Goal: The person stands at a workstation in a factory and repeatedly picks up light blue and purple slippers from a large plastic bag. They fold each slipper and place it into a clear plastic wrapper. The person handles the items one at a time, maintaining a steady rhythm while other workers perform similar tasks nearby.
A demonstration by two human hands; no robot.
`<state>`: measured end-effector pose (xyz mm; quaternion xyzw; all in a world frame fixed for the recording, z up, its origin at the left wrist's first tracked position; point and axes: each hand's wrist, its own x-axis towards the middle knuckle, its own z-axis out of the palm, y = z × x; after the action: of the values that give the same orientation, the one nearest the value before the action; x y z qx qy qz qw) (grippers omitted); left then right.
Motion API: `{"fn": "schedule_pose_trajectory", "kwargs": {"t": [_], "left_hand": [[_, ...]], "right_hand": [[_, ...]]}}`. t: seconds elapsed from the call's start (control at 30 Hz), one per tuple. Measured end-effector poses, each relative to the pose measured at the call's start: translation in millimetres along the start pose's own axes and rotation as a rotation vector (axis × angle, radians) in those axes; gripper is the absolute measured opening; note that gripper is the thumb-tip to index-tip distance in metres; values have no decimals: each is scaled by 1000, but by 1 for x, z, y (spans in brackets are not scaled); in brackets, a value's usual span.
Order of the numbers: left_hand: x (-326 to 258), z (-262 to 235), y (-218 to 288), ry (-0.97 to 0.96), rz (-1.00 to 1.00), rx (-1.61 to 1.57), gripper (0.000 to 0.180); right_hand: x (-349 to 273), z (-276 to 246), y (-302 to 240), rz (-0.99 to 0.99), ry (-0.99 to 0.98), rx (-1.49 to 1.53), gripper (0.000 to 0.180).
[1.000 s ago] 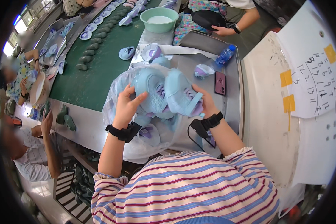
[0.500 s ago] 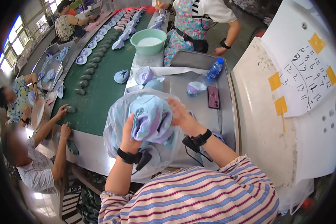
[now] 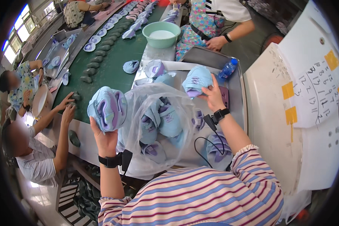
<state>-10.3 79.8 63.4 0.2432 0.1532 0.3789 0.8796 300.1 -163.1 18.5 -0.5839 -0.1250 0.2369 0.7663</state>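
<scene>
My left hand (image 3: 106, 141) is closed round the lower end of a bundle of nested light-blue and purple shoe uppers (image 3: 107, 108), held up left of the bag. In my right hand (image 3: 214, 97) is a single light-blue shoe upper (image 3: 197, 80), raised over the metal table near the phone. Between the two hands sits a clear plastic bag (image 3: 137, 109), its mouth open upward. Several more blue uppers (image 3: 170, 122) lie inside it. Other uppers (image 3: 218, 150) rest on the table by my right forearm.
A green conveyor belt (image 3: 113, 73) carries rows of dark shoe lasts and uppers. Beyond the bag stands a green basin (image 3: 161, 34). A blue bottle (image 3: 228, 68) and a phone (image 3: 224, 97) are at right. Co-workers' hands (image 3: 67, 105) work at the belt's left edge.
My hands have moved apart. The left went leftward with the bundle; the right now holds one upper away from it. The bag's opening and contents have come into sight.
</scene>
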Motion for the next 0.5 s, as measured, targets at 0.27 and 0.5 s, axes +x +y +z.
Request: {"fn": "schedule_pose_trajectory", "kwargs": {"t": [0.27, 0.5], "left_hand": [[34, -75, 56, 97, 118, 141, 38], [69, -175, 75, 640, 280, 339, 25]], "right_hand": [[44, -38, 55, 114, 160, -389, 72], [-30, 36, 25, 2, -235, -368, 25]]}}
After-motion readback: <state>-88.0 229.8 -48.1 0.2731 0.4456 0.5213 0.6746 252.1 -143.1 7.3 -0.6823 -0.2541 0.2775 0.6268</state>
